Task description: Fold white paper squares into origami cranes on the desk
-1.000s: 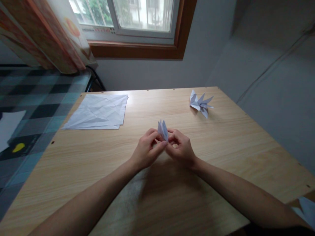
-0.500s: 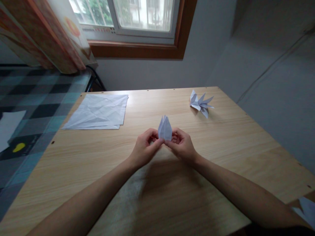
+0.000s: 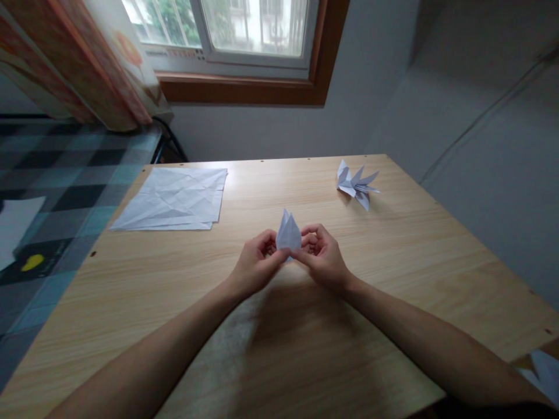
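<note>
A small folded white paper piece [image 3: 289, 234], shaped like a bud with pointed tips at the top, stands upright between my two hands over the middle of the table. My left hand [image 3: 261, 256] pinches its lower left side, thumb at the front and fingers curled behind. On the other side, the thumb of my right hand [image 3: 322, 254] presses its lower right edge, the fingers bent close beside it. The paper's back side is hidden.
Creased white paper sheets [image 3: 179, 198] lie stacked at the table's back left. A spiky folded paper figure [image 3: 357, 184] sits at the back right. The wooden table [image 3: 393, 244] meets a checkered cloth surface [image 3: 74, 198] on the left. A window [image 3: 253, 29] is ahead.
The folded paper has turned slightly and shifted a little left, showing a broader front with its tips closer together. My right fingers have loosened slightly from its side.
</note>
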Demonstrator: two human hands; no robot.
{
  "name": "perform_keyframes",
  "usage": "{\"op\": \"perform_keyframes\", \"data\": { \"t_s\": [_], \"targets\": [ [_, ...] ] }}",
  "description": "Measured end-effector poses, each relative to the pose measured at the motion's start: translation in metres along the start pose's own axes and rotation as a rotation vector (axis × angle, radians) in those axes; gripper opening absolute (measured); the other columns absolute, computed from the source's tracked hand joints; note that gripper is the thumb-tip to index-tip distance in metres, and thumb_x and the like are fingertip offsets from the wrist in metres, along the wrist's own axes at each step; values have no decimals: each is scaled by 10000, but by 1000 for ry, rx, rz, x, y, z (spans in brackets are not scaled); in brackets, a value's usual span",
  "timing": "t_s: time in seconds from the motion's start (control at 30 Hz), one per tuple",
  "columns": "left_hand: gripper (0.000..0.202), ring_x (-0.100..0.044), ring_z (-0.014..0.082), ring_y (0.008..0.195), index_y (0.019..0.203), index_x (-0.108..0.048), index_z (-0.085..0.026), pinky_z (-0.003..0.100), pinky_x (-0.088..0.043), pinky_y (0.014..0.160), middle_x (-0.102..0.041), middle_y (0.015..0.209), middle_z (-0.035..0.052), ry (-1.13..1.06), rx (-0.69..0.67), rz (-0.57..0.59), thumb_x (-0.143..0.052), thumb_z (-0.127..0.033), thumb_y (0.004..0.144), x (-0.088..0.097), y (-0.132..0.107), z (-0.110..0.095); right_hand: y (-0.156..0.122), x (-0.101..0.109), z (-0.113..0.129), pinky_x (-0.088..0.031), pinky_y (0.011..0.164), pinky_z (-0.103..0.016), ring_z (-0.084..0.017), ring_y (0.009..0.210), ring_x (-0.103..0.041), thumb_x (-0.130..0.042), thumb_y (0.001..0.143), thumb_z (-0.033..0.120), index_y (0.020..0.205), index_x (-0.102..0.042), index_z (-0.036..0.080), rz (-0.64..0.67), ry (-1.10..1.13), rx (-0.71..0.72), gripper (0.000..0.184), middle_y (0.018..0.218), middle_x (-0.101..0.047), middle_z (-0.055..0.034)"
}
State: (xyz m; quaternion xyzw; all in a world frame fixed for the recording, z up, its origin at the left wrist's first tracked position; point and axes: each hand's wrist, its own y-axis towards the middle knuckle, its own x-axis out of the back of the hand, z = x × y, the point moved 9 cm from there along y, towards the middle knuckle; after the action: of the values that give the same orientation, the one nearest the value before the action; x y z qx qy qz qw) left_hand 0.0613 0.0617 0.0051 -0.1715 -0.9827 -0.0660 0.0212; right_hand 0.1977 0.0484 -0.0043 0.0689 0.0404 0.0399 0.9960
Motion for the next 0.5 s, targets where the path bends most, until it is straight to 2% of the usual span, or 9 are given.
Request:
{"op": "perform_keyframes", "data": {
  "t_s": [0.13,0.2,0.37,0.5],
  "targets": [
    [214,-583,159,737,937,-669,-146,270,-450,661,-671,825,41,103,-57,63,-668,-321,814,-6,-2,-7,-2,0,4,-433,536,-223,-94,582,-555,-824,718,403,963,-534,245,-13,-9,45,412,802,-667,26],
    [244,-573,156,723,962,-679,-143,267,-442,648,-663,811,38,126,-64,87,-667,-345,826,-8,-2,-8,-3,2,5,-415,516,-216,-78,561,-522,-806,738,379,957,-544,240,-32,-26,61,369,840,-654,24],
    [266,-559,152,715,961,-679,-146,268,-443,648,-653,813,37,122,-93,126,-699,-363,808,-11,-3,-10,-3,2,4,-402,517,-225,-94,566,-524,-755,785,342,963,-557,235,-15,-66,61,286,746,-597,41],
    [250,-555,150,689,908,-672,-147,276,-446,648,-647,779,34,141,-90,142,-703,-372,803,-12,-3,-7,-3,0,4,-429,550,-235,-111,588,-560,-738,796,322,1016,-544,236,8,-41,66,305,698,-589,46]
  ]
}}
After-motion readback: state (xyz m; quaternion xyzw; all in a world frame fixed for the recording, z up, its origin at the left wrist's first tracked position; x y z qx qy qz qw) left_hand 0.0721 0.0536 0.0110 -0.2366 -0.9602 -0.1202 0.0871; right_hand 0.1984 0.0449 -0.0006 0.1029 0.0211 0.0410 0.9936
